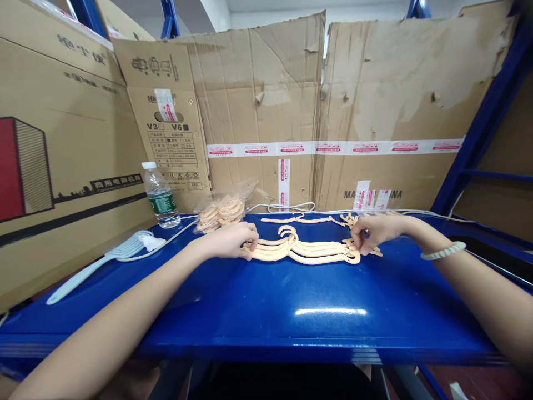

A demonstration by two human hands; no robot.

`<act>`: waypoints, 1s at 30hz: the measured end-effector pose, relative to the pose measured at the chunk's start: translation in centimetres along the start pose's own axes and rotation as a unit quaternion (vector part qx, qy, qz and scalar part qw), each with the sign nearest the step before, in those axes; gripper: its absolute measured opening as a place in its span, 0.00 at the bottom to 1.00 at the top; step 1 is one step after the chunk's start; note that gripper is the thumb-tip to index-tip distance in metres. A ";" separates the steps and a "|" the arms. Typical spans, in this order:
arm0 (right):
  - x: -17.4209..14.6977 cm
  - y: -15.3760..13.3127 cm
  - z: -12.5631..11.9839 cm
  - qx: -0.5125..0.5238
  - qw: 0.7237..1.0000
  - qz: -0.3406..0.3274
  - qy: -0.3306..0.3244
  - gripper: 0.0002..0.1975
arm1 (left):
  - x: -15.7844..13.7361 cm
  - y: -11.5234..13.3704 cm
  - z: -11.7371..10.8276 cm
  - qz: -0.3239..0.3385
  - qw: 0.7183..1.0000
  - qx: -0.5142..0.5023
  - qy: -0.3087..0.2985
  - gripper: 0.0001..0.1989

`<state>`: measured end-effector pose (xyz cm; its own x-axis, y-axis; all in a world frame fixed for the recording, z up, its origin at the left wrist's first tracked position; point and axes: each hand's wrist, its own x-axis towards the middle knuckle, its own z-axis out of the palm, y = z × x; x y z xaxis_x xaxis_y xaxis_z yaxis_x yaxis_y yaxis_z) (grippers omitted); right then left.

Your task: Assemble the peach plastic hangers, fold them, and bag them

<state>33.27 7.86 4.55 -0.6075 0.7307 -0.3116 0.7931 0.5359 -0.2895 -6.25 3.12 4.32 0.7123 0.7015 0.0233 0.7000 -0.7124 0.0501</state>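
Note:
A small stack of cream clothes hangers (316,251) lies flat on the blue table (266,311), hooks pointing toward the back. At the stack's left ends, my left hand (233,240) is closed with thumb and fingers around the arms. My right hand (377,230) is closed in a pinch at the right ends, and its fingers partly hide what is between them. More cream hanger pieces (348,220) lie behind and under the right hand. Another hanger (308,220) rests flat farther back.
A clear bag of cream pieces (225,211) sits at the back left, beside a water bottle (163,194). A pale blue hairbrush (100,261) lies left of my forearm. White cable (287,208) runs along the back, before cardboard walls (258,111). A blue post (474,122) stands right.

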 end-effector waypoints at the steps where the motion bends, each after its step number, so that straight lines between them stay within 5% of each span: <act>1: 0.0 0.0 0.0 -0.001 1.000 0.005 -0.001 0.16 | 0.0 -0.1 0.0 -0.001 1.000 -0.012 -0.002 0.06; 10: 0.0 0.1 0.0 -0.021 0.999 0.042 0.004 0.15 | 0.1 -0.9 0.1 -0.044 0.997 -0.053 -0.033 0.11; 22: -0.4 0.4 -0.3 -0.022 0.997 0.073 -0.004 0.17 | 1.3 -0.9 1.6 -0.020 0.993 -0.098 0.056 0.07; 30: -0.3 0.4 -0.2 -0.031 0.996 0.079 0.005 0.15 | 0.6 -0.7 0.7 0.017 0.995 -0.095 0.020 0.07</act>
<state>33.80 7.95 4.65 -0.4755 0.8113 -0.3402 0.8797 0.4393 -0.1820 -6.26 4.08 3.64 0.7304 0.6796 0.0683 0.6497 -0.7222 0.2373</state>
